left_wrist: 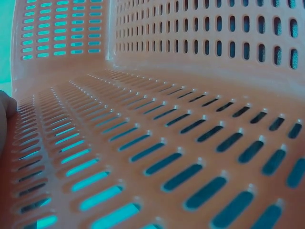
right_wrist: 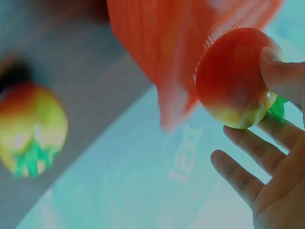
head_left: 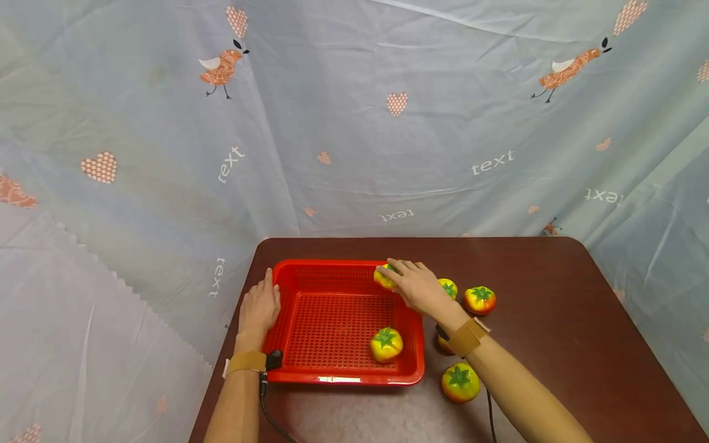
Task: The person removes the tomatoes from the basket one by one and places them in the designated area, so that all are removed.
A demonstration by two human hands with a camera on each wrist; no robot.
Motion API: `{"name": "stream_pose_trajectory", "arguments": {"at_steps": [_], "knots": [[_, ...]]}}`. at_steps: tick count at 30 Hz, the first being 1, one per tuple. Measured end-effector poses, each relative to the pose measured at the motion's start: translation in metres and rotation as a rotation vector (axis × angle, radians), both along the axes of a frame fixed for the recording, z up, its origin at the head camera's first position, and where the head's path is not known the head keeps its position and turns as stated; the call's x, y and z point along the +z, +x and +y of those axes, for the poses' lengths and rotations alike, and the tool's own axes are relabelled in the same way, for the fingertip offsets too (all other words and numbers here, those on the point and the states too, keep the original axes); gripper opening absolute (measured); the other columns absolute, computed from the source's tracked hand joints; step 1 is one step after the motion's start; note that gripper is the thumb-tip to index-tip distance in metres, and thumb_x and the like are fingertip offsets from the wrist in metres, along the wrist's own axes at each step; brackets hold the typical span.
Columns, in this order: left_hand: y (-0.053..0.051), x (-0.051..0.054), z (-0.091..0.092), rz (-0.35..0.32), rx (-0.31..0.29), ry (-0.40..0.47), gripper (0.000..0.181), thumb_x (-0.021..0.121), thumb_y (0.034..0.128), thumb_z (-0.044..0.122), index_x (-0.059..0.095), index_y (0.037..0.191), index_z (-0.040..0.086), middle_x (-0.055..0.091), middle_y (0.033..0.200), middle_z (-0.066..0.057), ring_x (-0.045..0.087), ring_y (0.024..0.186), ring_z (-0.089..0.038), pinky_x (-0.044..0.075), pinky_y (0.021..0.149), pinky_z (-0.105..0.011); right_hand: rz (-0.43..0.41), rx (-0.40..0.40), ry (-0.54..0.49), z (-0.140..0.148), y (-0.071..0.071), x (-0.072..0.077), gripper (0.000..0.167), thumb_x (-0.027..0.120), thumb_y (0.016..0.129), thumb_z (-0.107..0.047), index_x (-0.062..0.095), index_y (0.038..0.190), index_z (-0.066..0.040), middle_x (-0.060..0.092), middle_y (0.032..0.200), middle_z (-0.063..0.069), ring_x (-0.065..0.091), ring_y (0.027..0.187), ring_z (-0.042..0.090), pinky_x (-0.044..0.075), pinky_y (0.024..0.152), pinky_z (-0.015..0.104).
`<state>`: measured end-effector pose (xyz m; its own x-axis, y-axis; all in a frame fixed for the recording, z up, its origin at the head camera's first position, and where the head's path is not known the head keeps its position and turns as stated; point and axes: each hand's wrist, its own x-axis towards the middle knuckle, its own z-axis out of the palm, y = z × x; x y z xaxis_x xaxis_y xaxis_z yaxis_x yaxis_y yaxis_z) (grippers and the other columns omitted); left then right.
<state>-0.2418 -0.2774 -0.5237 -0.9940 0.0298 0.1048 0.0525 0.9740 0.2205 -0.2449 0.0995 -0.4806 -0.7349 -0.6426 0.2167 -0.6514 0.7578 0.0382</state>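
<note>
Right hand [head_left: 418,286] pinches a glossy red-and-yellow tomato [right_wrist: 233,78] between thumb and fingers at the upper right corner of a red plastic basket [head_left: 335,379], center frame.
Left hand [head_left: 259,306], fingers relaxed, rests at the slotted basket's left rim; round tomatoes [head_left: 461,383] sit on the smooth dark table [head_left: 565,344], before a creased bird-print curtain [head_left: 354,135].

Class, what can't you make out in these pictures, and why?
Head view: held tomato, partly covered by the right hand.
Head view: another tomato, partly behind the right wristband.
Left wrist view: left hand, mostly cut off by left edge.
Right wrist view: loose tomato, blurred.
</note>
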Motion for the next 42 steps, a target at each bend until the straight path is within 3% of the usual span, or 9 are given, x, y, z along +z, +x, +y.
{"name": "stream_pose_trajectory", "arguments": {"at_steps": [5,12,19,26,33,42], "knots": [[0.0,0.0,-0.001,0.0,-0.001,0.002,0.055,0.033,0.1052,0.021,0.023,0.151,-0.009,0.056,0.128,-0.034,0.055,0.11,-0.05,0.042,0.099,-0.06,0.068,-0.043,-0.102,0.033,-0.001,0.022,0.06,0.071,0.089,-0.016,0.048,0.145,-0.016,0.05,0.145,0.015,0.053,0.128,0.033,0.05,0.095,0.05],[0.001,0.001,0.0,0.022,-0.008,0.013,0.054,0.035,0.1046,0.021,0.026,0.149,-0.009,0.057,0.124,-0.034,0.056,0.108,-0.05,0.043,0.096,-0.061,0.134,-0.127,-0.14,0.086,0.007,0.041,0.064,0.073,0.087,-0.013,0.047,0.145,-0.013,0.05,0.144,0.018,0.053,0.124,0.036,0.048,0.094,0.055],[0.002,-0.001,0.0,0.038,-0.015,0.011,0.053,0.036,0.1044,0.021,0.029,0.148,-0.009,0.059,0.12,-0.034,0.057,0.105,-0.05,0.045,0.094,-0.061,0.153,-0.218,-0.198,0.134,0.029,0.041,0.066,0.075,0.085,-0.011,0.047,0.144,-0.01,0.049,0.143,0.02,0.055,0.118,0.041,0.047,0.089,0.059],[0.002,0.001,0.0,0.031,-0.008,0.021,0.054,0.034,0.1046,0.021,0.028,0.149,-0.009,0.057,0.123,-0.034,0.055,0.109,-0.05,0.042,0.098,-0.06,0.129,-0.285,-0.217,0.159,0.058,0.024,0.069,0.078,0.08,-0.01,0.048,0.143,-0.007,0.047,0.144,0.022,0.053,0.119,0.043,0.047,0.087,0.061],[0.003,0.002,0.001,0.015,-0.005,0.021,0.055,0.034,0.105,0.021,0.025,0.15,-0.009,0.056,0.125,-0.034,0.054,0.111,-0.049,0.041,0.1,-0.061,0.068,-0.321,-0.215,0.169,0.093,-0.011,0.072,0.08,0.076,-0.005,0.049,0.141,-0.008,0.048,0.142,0.023,0.056,0.113,0.044,0.048,0.083,0.061],[0.003,0.002,0.001,0.009,0.002,0.019,0.055,0.035,0.1044,0.022,0.026,0.15,-0.008,0.055,0.127,-0.034,0.054,0.111,-0.049,0.041,0.101,-0.06,-0.034,-0.392,-0.227,0.172,0.124,-0.052,0.064,0.076,0.082,-0.009,0.05,0.141,-0.01,0.051,0.14,0.021,0.057,0.112,0.043,0.049,0.079,0.061]]}}
